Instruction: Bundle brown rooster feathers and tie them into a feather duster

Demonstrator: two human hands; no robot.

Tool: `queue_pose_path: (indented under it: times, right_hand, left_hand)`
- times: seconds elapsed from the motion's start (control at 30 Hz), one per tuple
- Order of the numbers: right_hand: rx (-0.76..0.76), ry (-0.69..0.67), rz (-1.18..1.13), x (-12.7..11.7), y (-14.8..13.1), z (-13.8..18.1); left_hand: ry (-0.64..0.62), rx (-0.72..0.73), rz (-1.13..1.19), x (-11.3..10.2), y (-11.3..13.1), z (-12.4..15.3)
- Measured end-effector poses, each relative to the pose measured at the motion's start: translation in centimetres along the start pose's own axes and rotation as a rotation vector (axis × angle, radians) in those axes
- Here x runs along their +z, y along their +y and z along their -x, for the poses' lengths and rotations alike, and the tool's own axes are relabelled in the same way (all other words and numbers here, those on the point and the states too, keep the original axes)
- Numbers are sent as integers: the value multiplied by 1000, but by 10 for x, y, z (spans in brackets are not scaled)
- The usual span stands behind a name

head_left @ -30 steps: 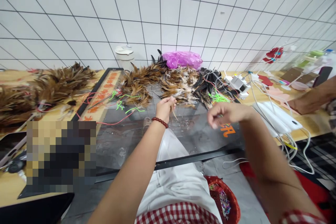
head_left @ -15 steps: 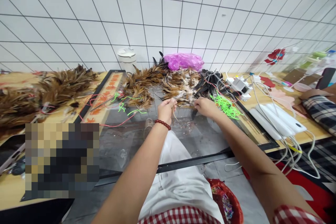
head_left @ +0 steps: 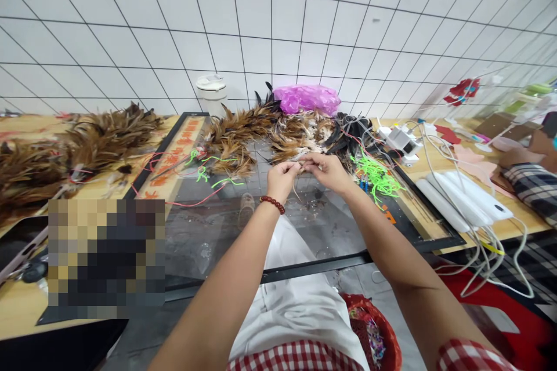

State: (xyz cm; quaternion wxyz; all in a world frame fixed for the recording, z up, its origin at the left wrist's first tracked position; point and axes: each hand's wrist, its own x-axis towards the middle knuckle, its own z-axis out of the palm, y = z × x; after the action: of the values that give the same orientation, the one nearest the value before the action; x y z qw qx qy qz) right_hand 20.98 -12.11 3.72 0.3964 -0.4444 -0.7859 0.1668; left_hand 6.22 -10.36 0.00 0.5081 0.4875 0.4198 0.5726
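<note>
My left hand [head_left: 281, 178], with a red bead bracelet on the wrist, is closed in a pinch on a small bunch of brown feathers [head_left: 297, 185] over the glass table top [head_left: 204, 237]. My right hand [head_left: 327, 169] meets it from the right, fingers pinched on the same bunch. Just behind both hands lies a heap of brown and white feathers [head_left: 296, 139], with another brown heap [head_left: 232, 139] to its left. Green cords [head_left: 376, 177] lie to the right of my right hand.
More feather bundles [head_left: 65, 151] lie at the far left. A white lidded cup [head_left: 212, 93] and a pink plastic bag [head_left: 307, 98] stand by the tiled wall. White chargers and cables [head_left: 461, 197] lie at right, where another person's sleeve [head_left: 533, 185] rests. A red basket [head_left: 374, 330] sits below.
My right hand came in from the right, reached the feather heap, then moved left to meet my left hand at the bunch. The left hand stayed nearly still.
</note>
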Motion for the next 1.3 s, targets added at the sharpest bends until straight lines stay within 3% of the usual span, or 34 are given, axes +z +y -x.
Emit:
queue_pose_path:
  times: [0.17,0.3,0.4,0.5,0.6,0.73,0.97,1.03,1.1,1.17,1.23,1.3]
  right_hand:
    - [-35,162,164,10,3,4]
    - [-86,198,260,13,1,5]
    - [-68,197,382,4,3,6]
    - [33,206,533,-13,12,7]
    - [149,123,611,-26,21,11]
    - [226,-61,611,-25,26,13]
    - [122,-198,435,-20,25,12]
    - [162,-223,388,-24,24,12]
    - [218,-181,397,-27,23,13]
    - [218,-31,386,-25,23,12]
    - [170,117,275,-19,23,10]
    - [122,160,81,-11,21,8]
  left_hand:
    - [-3,-75,21,1,-1,1]
    - [-77,-144,79,2,7,5]
    - [-122,-206,98,1,15,8]
    - [-75,-219,165,0,18,8]
    - [-44,-186,278,-1,19,6]
    - [11,-220,374,-4,19,4]
    - [105,-200,425,-6,19,0]
    - [108,-190,413,-6,19,0]
    - [88,-177,386,-5,19,1]
    - [32,-177,362,-4,20,4]
    - [-43,-191,349,-2,22,7]
    - [-115,-207,342,0,24,10]
